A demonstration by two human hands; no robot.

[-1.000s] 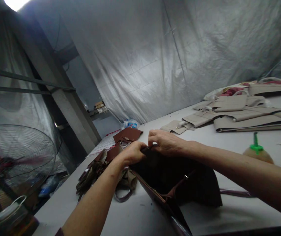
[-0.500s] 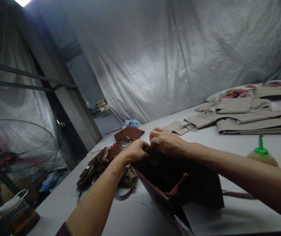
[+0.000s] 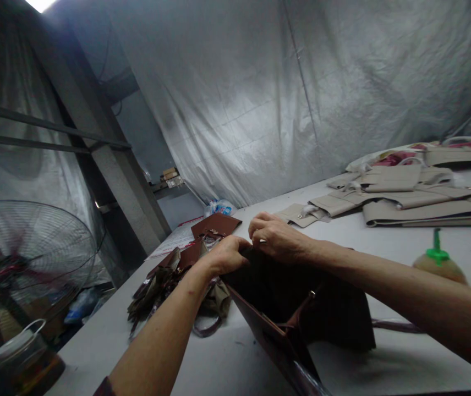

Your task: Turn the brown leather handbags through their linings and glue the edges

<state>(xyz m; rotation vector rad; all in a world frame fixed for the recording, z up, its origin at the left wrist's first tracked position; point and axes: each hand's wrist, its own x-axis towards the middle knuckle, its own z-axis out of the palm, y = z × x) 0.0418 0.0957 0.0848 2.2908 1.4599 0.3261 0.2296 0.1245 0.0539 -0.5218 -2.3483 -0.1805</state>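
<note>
A dark brown handbag [image 3: 256,324] stands on the white table with its mouth open towards me. Its handles are wrapped in clear plastic, and a small metal fitting shows on a strap inside. At the bag's far upper edge, my left hand [image 3: 229,256] pinches the rim between thumb and fingers. Close beside it, my right hand [image 3: 274,236] is closed on the same edge, its fingers bent. The exact spot under the fingertips is hidden. The two hands nearly touch.
Brown bag pieces [image 3: 217,225] lie heaped behind my left arm. Flat beige bag parts [image 3: 392,198] are stacked at the far right. A bottle with a green nozzle [image 3: 437,261] stands near my right forearm. At left are a fan [image 3: 25,258] and a lidded jug [image 3: 25,357].
The bag stays in place. My right hand's fingers have shifted slightly at the edge, opening a small gap between them; my left hand keeps almost the same position.
</note>
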